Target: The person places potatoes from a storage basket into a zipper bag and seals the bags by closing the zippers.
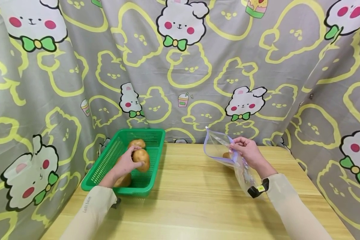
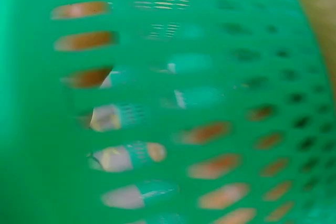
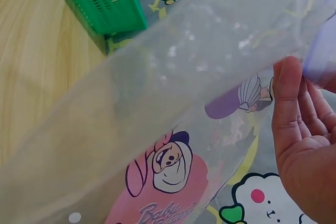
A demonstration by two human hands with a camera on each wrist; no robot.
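Observation:
In the head view my left hand [image 1: 126, 164] reaches into a green plastic basket [image 1: 159, 160] and grips a glossy brown bun [image 1: 142, 159] between thumb and fingers. One more bun [image 1: 137, 143] lies behind it, and another [image 1: 123, 180] sits partly under the hand. On the right, my right hand [image 1: 248, 151] pinches the purple-edged rim of a clear zip bag [image 1: 217, 143], whose mouth gapes toward the left. A small brown shape [image 1: 227, 155] shows at the bag. Printed cartoon figures [image 3: 170, 161] mark the bag's side. The left wrist view holds only blurred basket wall [image 2: 157, 87].
A wooden table [image 1: 192, 200] carries the basket at left and the bag at right. Patterned grey cloth [image 1: 192, 80] hangs close behind the table and along both sides.

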